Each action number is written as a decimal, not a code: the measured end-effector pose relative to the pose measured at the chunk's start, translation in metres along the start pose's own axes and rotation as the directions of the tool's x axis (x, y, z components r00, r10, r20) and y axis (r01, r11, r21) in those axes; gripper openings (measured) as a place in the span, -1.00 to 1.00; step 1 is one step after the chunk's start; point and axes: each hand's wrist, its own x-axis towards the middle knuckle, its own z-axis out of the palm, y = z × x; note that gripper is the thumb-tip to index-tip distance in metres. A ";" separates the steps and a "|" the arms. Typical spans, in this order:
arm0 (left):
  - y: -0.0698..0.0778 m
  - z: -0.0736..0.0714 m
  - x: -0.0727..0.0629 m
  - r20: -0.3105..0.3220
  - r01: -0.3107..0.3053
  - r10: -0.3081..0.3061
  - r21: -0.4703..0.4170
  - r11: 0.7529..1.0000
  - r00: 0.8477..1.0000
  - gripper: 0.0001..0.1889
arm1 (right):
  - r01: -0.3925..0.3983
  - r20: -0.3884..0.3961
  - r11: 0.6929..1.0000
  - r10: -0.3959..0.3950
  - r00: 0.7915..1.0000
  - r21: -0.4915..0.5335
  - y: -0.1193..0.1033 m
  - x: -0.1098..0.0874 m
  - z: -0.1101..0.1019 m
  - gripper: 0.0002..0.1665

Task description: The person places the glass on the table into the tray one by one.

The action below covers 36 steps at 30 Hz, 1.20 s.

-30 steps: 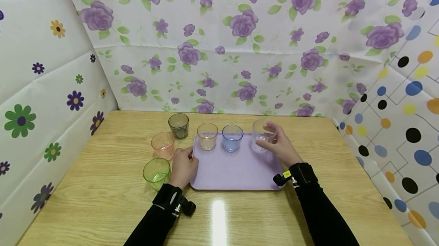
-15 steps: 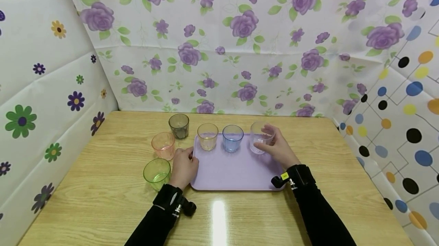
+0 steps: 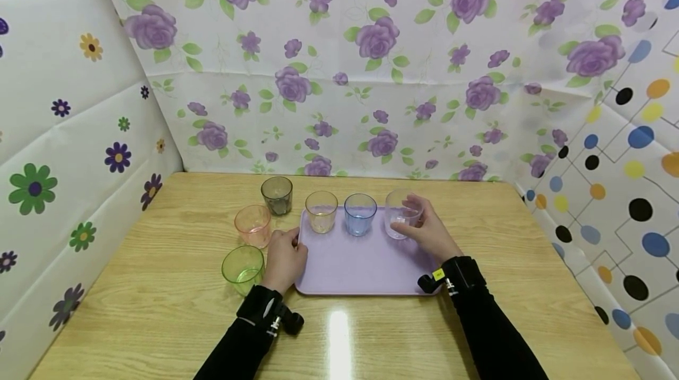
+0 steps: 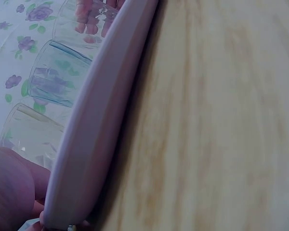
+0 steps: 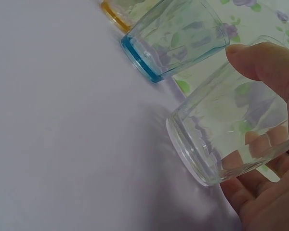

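Observation:
My right hand (image 3: 432,231) holds a clear cup (image 5: 216,125), thumb on one side and fingers round the other, at the right part of a lilac tray (image 3: 366,268). The cup stands upright, its base close over the tray. My left hand (image 3: 285,257) grips the tray's left edge; the left wrist view shows the fingers at the tray's rim (image 4: 91,125). A blue-tinted cup (image 3: 360,215) and a pale amber cup (image 3: 321,212) stand upright along the tray's back, left of the clear one.
Left of the tray, a grey cup (image 3: 277,196), an orange-pink cup (image 3: 252,225) and a green cup (image 3: 242,268) stand on the wooden table (image 3: 159,286). The last two sit close beside my left hand. A floral sheet (image 3: 339,109) hangs behind the table.
My right hand has moved the clear cup slightly left, closer to the blue cup, and a little down onto the tray. My left hand has stayed at the tray's edge.

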 end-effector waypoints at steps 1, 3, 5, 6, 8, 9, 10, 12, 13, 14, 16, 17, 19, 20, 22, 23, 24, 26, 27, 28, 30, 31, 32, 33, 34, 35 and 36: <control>0.000 0.000 0.000 0.000 0.001 -0.001 0.001 1.000 1.000 -0.51 | 0.001 0.001 1.000 -0.001 1.000 -0.002 0.000 0.000 0.000 0.14; 0.000 0.000 0.000 -0.001 0.002 -0.002 0.002 1.000 1.000 -0.51 | 0.002 0.001 1.000 -0.002 1.000 -0.003 0.000 0.000 0.000 0.14; -0.001 0.000 0.000 0.003 0.003 -0.003 0.001 1.000 1.000 -0.51 | 0.002 0.004 1.000 -0.002 1.000 -0.008 0.000 0.000 0.000 0.15; -0.001 0.000 0.000 0.004 0.004 -0.004 0.003 1.000 1.000 -0.51 | 0.001 0.006 1.000 -0.001 1.000 -0.009 0.000 0.000 0.000 0.16; -0.002 0.000 -0.001 0.006 0.000 0.000 0.003 1.000 1.000 -0.51 | -0.003 0.008 1.000 0.003 1.000 -0.015 0.001 0.000 0.000 0.16; -0.002 0.000 -0.001 0.007 0.001 -0.001 0.002 1.000 1.000 -0.50 | -0.004 0.010 1.000 0.004 1.000 -0.019 0.000 0.000 0.000 0.17; -0.001 0.000 -0.001 0.010 0.004 -0.004 0.003 1.000 1.000 -0.50 | -0.007 0.012 1.000 0.007 1.000 -0.020 0.000 0.000 0.000 0.17; -0.001 -0.001 -0.001 0.009 0.004 -0.004 0.003 1.000 1.000 -0.50 | -0.010 0.014 1.000 0.010 1.000 -0.027 0.001 -0.001 0.000 0.17; -0.001 -0.001 -0.002 0.011 0.008 -0.008 0.002 1.000 1.000 -0.50 | -0.007 0.015 0.999 0.007 1.000 -0.031 0.001 -0.001 0.000 0.17; -0.001 -0.001 -0.002 0.012 0.009 -0.009 0.003 1.000 1.000 -0.49 | -0.006 0.015 0.999 0.007 1.000 -0.033 0.001 -0.001 0.000 0.16; 0.000 -0.001 -0.002 0.008 0.008 -0.008 0.001 1.000 1.000 -0.50 | -0.004 0.013 0.999 0.005 1.000 -0.036 0.002 -0.001 0.001 0.15; 0.000 -0.001 -0.003 0.006 0.006 -0.006 0.000 1.000 1.000 -0.50 | -0.004 0.012 0.999 0.004 1.000 -0.037 0.002 0.000 0.001 0.15; 0.001 -0.001 -0.004 0.006 0.008 -0.008 -0.003 1.000 1.000 -0.50 | 0.000 0.011 0.999 0.001 1.000 -0.039 0.002 0.000 0.002 0.15; 0.001 -0.001 -0.004 0.004 0.008 -0.008 -0.004 1.000 1.000 -0.50 | -0.001 0.011 0.999 0.001 1.000 -0.039 0.002 0.000 0.002 0.15; 0.001 0.000 -0.004 0.009 0.019 -0.019 -0.004 1.000 1.000 -0.50 | 0.000 0.010 0.999 0.001 1.000 -0.041 0.002 -0.001 0.003 0.14; 0.002 -0.001 -0.004 0.012 0.024 -0.024 -0.004 1.000 1.000 -0.50 | 0.000 0.010 0.999 0.001 1.000 -0.040 0.002 -0.001 0.003 0.14; 0.001 -0.001 -0.004 0.013 0.028 -0.028 -0.004 1.000 1.000 -0.50 | 0.001 0.011 0.999 -0.001 1.000 -0.040 0.002 -0.001 0.003 0.14; 0.001 -0.001 -0.004 0.016 0.035 -0.035 0.000 0.999 0.999 -0.49 | 0.003 0.012 0.999 -0.003 1.000 -0.037 0.002 -0.001 0.003 0.14; 0.001 -0.001 -0.003 0.019 0.040 -0.040 0.000 0.999 0.999 -0.49 | -0.001 0.009 1.000 0.001 1.000 -0.032 0.001 -0.002 0.003 0.14; 0.001 -0.001 -0.003 0.019 0.042 -0.042 -0.001 0.999 0.999 -0.49 | -0.004 0.007 1.000 0.004 1.000 -0.027 0.001 -0.002 0.003 0.15; 0.002 0.000 -0.003 0.018 0.048 -0.048 -0.003 0.999 0.999 -0.48 | -0.010 0.007 1.000 0.010 1.000 -0.023 0.000 -0.003 0.003 0.16; 0.002 0.000 -0.002 0.018 0.053 -0.053 -0.004 0.999 0.998 -0.47 | -0.015 0.007 1.000 0.015 1.000 -0.023 0.000 -0.003 0.003 0.17; 0.003 0.000 -0.003 0.019 0.060 -0.060 -0.008 0.998 0.998 -0.46 | -0.021 0.006 1.000 0.021 1.000 -0.021 0.000 -0.003 0.003 0.17; 0.003 0.000 -0.003 0.018 0.064 -0.064 -0.012 0.998 0.998 -0.45 | -0.027 0.002 0.999 0.028 1.000 -0.020 -0.001 -0.003 0.003 0.17; 0.004 0.000 -0.003 0.016 0.069 -0.069 -0.016 0.997 0.997 -0.45 | -0.031 0.003 0.999 0.031 1.000 -0.022 -0.001 -0.004 0.002 0.18; 0.005 0.000 -0.003 0.010 0.071 -0.071 -0.021 0.997 0.997 -0.44 | -0.032 0.005 0.999 0.032 0.999 -0.025 -0.001 -0.004 0.002 0.19; 0.006 0.000 -0.003 0.005 0.071 -0.071 -0.027 0.997 0.997 -0.44 | -0.034 0.005 0.999 0.034 0.999 -0.026 -0.001 -0.004 0.002 0.20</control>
